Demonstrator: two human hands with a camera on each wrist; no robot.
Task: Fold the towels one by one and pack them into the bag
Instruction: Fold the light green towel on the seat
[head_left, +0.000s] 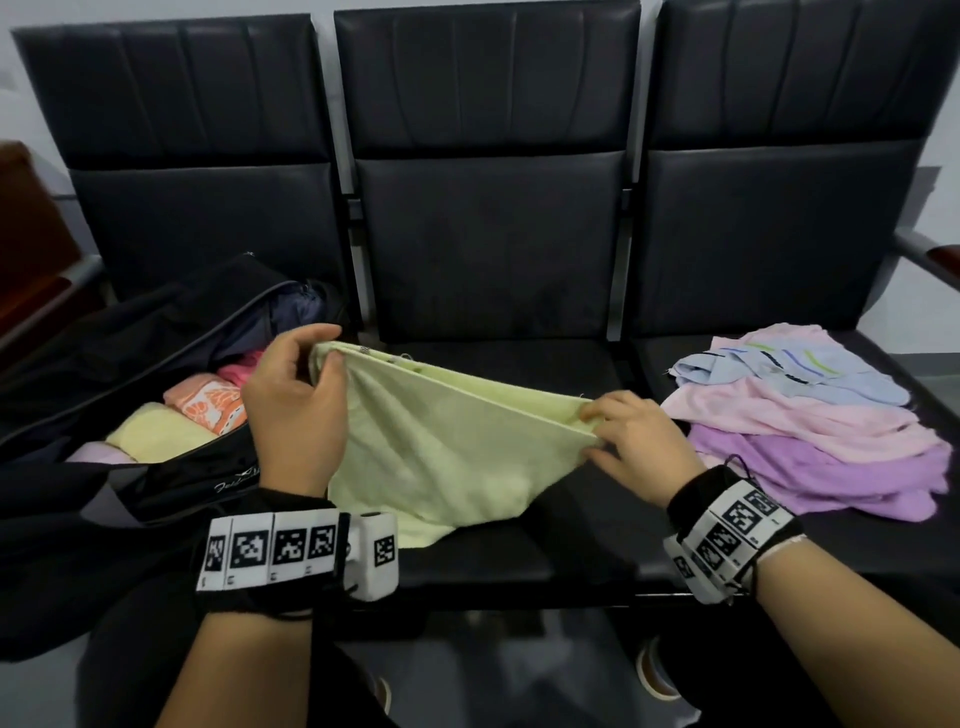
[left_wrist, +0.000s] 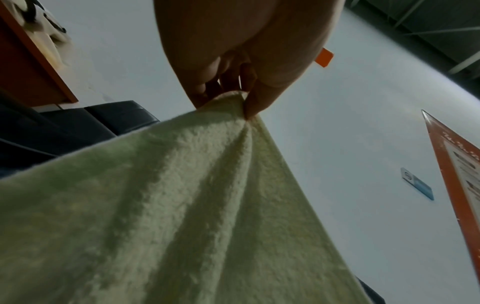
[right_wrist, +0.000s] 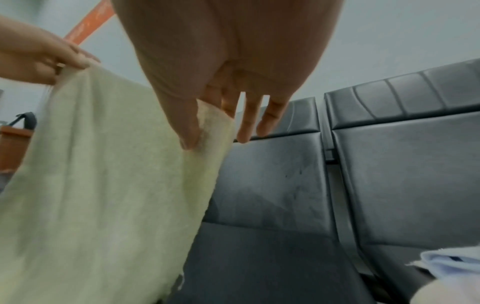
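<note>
Currently the left hand (head_left: 296, 400), centre-left of the head view, pinches one top corner of the pale yellow-green towel (head_left: 441, 452); the left wrist view shows thumb and fingertips (left_wrist: 253, 102) closed on the bunched corner, with pleats radiating downward. The right hand (head_left: 636, 441), right of centre, holds the opposite top corner: thumb (right_wrist: 187, 127) pressed against the cloth, index behind it, the remaining fingers straight and free (a light pinch, not a fist). Between the two hands the top edge appears doubled, two hems running side by side, so I judge one fold is already in. The rest of the towel hangs down, its lower end touching the middle seat (head_left: 519, 561).

Outward, left: the black bag (head_left: 156, 467) lies open on the left seat. Inside, visible: a yellow towel (head_left: 156, 436), an orange patterned one (head_left: 208, 400), a pink-red one (head_left: 244, 371) and a lilac edge at the lower left of the opening. So at least four are packed.

Outward, right: an unfolded pile (head_left: 810, 426) on the right seat, with blue striped, pink and purple layers (at least three; exact count unclear).

Judgement: roughly halfway. Remaining: finish folding this towel, pack it, then work through the pile.
</note>
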